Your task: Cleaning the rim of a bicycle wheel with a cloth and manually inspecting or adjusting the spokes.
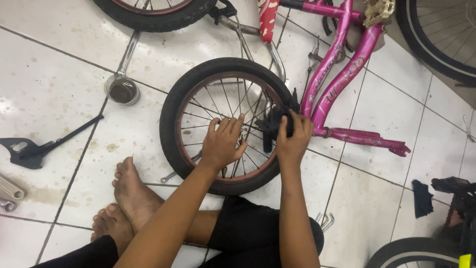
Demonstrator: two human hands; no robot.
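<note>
- The small black-tyred bicycle wheel with thin metal spokes and a reddish rim [225, 124] lies flat on the white tiled floor [54, 84], just in front of the person's crossed legs and bare feet [131, 191].
- The left hand [223, 144] rests on the spokes near the hub, fingers spread and curled lightly over them rather than clamped on any tool.
- The right hand [294, 136] is closed around a dark crumpled cloth [275, 124], pressing it against the wheel's far right side by the rim.
- Judging by this, the wheel is off the pink child's bicycle frame [342, 74], which lies beside it; the wiping looks partway, and the wheel is not yet refitted.
- A small open-ended spanner [168, 176] lies by the tyre, untouched.
- A round metal tin [122, 91] stands to the left, holding something dark, perhaps grease; I cannot tell exactly.
- A black kickstand-like part [29, 149] lies well apart at the left.
</note>
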